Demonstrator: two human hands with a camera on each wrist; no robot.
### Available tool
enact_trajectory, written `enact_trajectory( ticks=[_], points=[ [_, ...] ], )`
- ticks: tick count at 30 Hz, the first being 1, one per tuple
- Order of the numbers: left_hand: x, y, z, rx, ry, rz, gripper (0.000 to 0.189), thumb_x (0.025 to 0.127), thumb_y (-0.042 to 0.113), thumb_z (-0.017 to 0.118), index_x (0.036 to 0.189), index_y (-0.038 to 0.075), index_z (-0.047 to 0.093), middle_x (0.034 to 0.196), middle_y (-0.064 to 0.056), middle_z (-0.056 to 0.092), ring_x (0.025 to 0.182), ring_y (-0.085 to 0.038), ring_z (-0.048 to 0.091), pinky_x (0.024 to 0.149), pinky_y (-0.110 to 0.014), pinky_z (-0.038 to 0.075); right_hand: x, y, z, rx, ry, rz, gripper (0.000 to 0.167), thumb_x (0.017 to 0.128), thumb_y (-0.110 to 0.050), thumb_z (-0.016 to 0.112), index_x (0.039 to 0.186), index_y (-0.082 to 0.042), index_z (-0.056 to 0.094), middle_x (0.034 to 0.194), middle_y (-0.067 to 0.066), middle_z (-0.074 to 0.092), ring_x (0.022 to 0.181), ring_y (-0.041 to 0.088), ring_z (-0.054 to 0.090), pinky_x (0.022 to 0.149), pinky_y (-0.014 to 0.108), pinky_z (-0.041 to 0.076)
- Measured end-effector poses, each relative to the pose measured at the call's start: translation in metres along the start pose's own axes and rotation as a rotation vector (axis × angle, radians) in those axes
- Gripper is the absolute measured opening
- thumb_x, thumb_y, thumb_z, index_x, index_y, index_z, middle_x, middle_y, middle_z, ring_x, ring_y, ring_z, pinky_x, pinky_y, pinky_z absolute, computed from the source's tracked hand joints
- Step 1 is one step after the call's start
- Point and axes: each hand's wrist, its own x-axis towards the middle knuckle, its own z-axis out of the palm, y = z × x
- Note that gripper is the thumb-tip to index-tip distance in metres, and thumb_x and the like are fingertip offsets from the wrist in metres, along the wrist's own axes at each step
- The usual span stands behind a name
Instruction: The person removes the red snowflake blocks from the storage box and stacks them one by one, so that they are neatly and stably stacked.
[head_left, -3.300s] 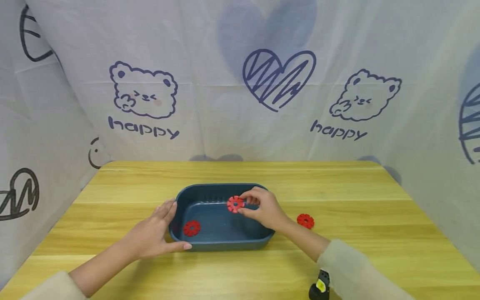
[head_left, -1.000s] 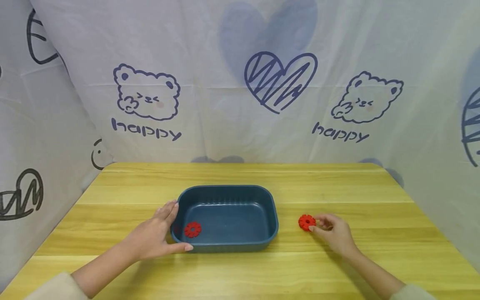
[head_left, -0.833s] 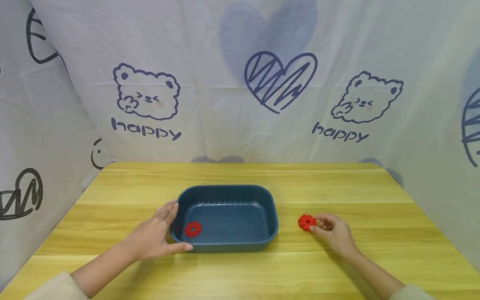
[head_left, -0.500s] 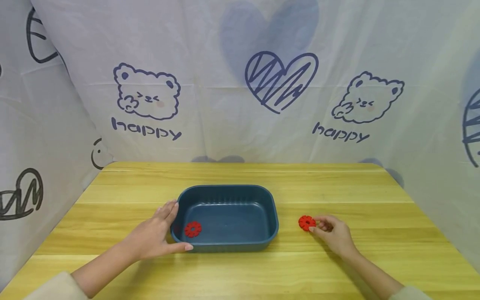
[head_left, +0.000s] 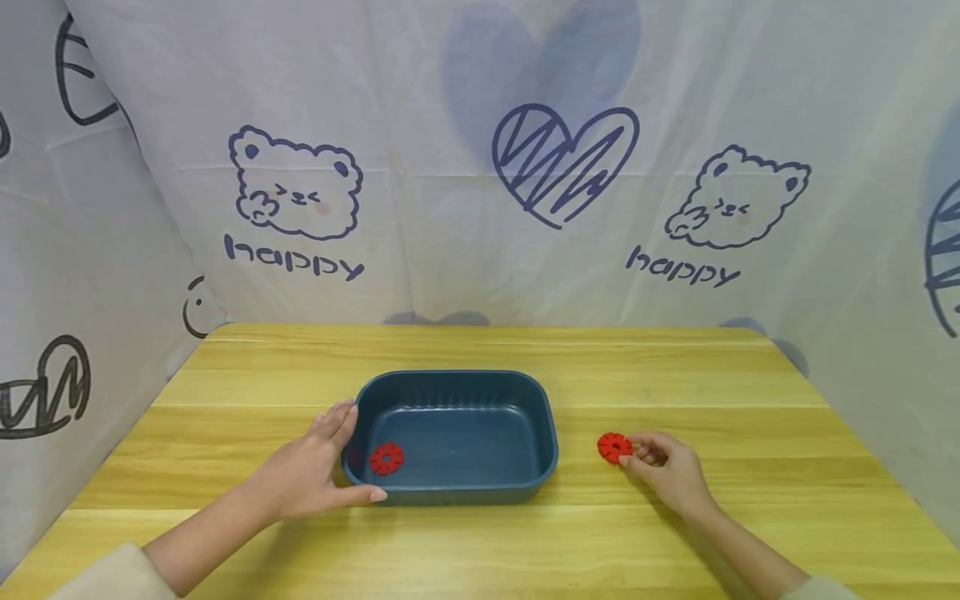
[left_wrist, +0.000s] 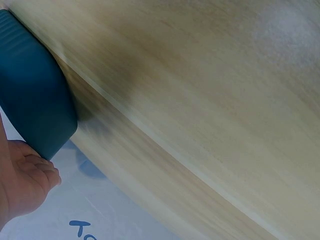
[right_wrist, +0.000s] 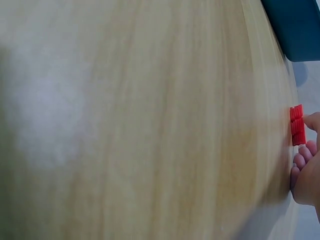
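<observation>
Red notched plastic discs (head_left: 615,448), the interlocking building kind, are held by my right hand (head_left: 671,475) near their right edge between thumb and fingers, low over the table. From the side, in the right wrist view, they show as a ridged red stack (right_wrist: 297,125) of several layers. My left hand (head_left: 303,471) rests against the left end of a dark blue plastic basin (head_left: 450,493), thumb along the near rim and fingers along the left side. Another red notched disc (head_left: 386,458) lies flat on the basin floor at the near left corner.
The basin stands mid-table on a light wood tabletop (head_left: 450,550), with wood surface between it and my right hand. Behind and beside the table hangs a white printed cloth (head_left: 420,167) with bears, hearts and lettering.
Since the oldest frame, my right hand has gone from above the basin, where it held one disc, to the discs on the right. Over the last second it barely shifts. My left hand stays.
</observation>
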Motion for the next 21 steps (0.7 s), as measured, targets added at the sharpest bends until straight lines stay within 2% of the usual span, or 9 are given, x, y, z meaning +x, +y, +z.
enact_trajectory(
  ticks=[5, 10, 16, 21],
  points=[
    [0.0, -0.001, 0.001, -0.001, -0.003, -0.003, 0.112, 0.07, 0.074, 0.057, 0.139, -0.01, 0.032, 0.146, -0.029, 0.028, 0.13, -0.05, 0.033, 0.088, -0.056, 0.047, 0.0, -0.001, -0.005, -0.016, 0.014, -0.012, 0.034, 0.079, -0.009, 0.072, 0.107, 0.007, 0.063, 0.087, 0.009, 0.061, 0.071, -0.004, 0.05, 0.066, 0.013, 0.048],
    [0.0, -0.001, 0.0, -0.002, -0.007, -0.004, 0.112, 0.07, 0.075, 0.057, 0.139, -0.011, 0.032, 0.146, -0.029, 0.028, 0.131, -0.05, 0.032, 0.089, -0.056, 0.047, 0.006, -0.01, -0.015, -0.02, 0.07, -0.102, 0.031, 0.082, -0.008, 0.069, 0.108, 0.007, 0.063, 0.084, 0.002, 0.059, 0.072, -0.005, 0.049, 0.064, 0.012, 0.047],
    [-0.001, -0.001, 0.001, 0.001, -0.001, 0.001, 0.112, 0.071, 0.074, 0.057, 0.139, -0.011, 0.032, 0.146, -0.03, 0.027, 0.129, -0.051, 0.033, 0.089, -0.057, 0.046, 0.018, -0.036, -0.019, 0.039, 0.088, -0.219, 0.029, 0.082, -0.009, 0.07, 0.109, 0.002, 0.065, 0.082, -0.011, 0.056, 0.075, -0.005, 0.051, 0.065, 0.012, 0.047],
    [-0.001, -0.001, 0.003, 0.016, 0.018, 0.01, 0.112, 0.07, 0.074, 0.056, 0.138, -0.011, 0.033, 0.146, -0.029, 0.029, 0.129, -0.05, 0.034, 0.091, -0.056, 0.046, 0.023, -0.063, -0.012, 0.099, 0.046, -0.263, 0.029, 0.082, -0.01, 0.07, 0.109, 0.0, 0.065, 0.083, -0.008, 0.059, 0.076, -0.004, 0.053, 0.068, 0.013, 0.047]
  ],
)
